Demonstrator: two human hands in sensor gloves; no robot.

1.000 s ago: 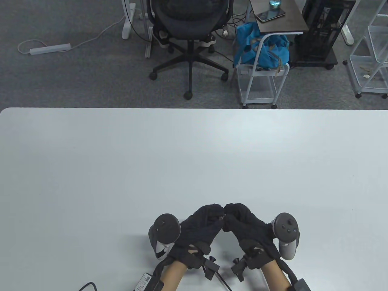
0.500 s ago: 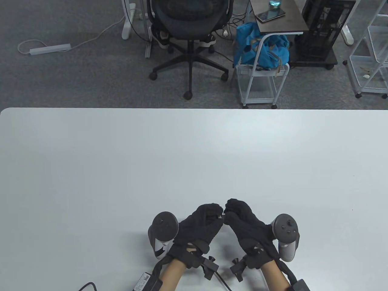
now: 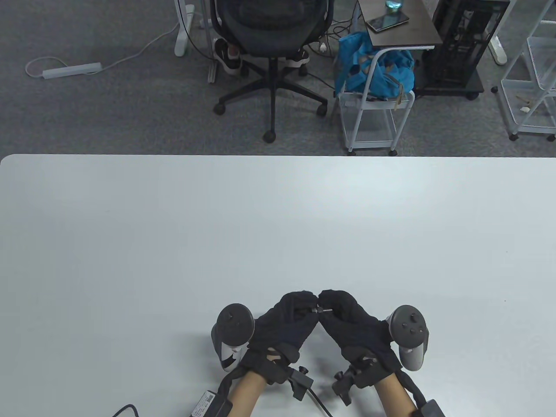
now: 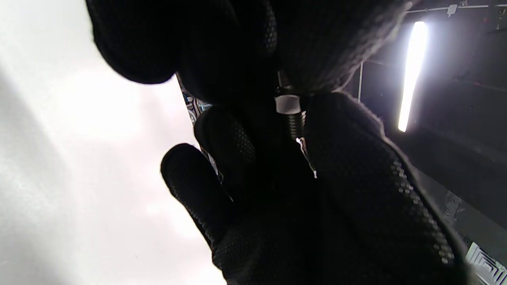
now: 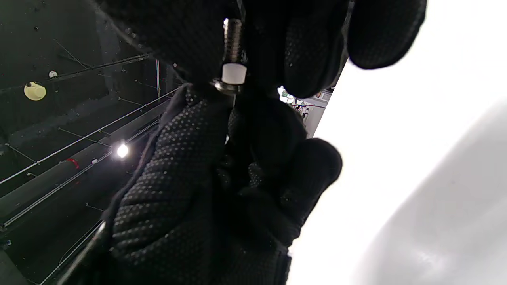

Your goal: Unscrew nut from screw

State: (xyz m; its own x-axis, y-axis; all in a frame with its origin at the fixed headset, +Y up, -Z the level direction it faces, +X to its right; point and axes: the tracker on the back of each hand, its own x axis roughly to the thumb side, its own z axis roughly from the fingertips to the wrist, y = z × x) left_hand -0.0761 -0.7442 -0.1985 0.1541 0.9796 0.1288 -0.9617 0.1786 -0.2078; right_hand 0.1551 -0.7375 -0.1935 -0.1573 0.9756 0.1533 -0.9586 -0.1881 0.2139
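Note:
A small metal screw [image 3: 322, 310] with a white nut on it is held between both hands just above the table [image 3: 278, 226], near its front edge. My left hand [image 3: 306, 306] pinches the end at the nut [image 4: 288, 104]. My right hand [image 3: 332, 306] pinches the threaded shaft [image 5: 233, 39]. In the right wrist view the white nut [image 5: 233, 73] sits exposed between the two hands, with a metal flange under it against the left thumb [image 5: 186, 130]. The screw's tips are hidden in the gloves.
Beyond the table's far edge stand an office chair [image 3: 271, 26], a white cart with a blue bag [image 3: 375, 71] and a side table. A cable [image 3: 126, 409] lies at the front edge by my left forearm.
The hands were pressed together with the screw hidden. The fingertips have drawn slightly apart and the screw now shows between them. The right hand's fingers rose, then came back down.

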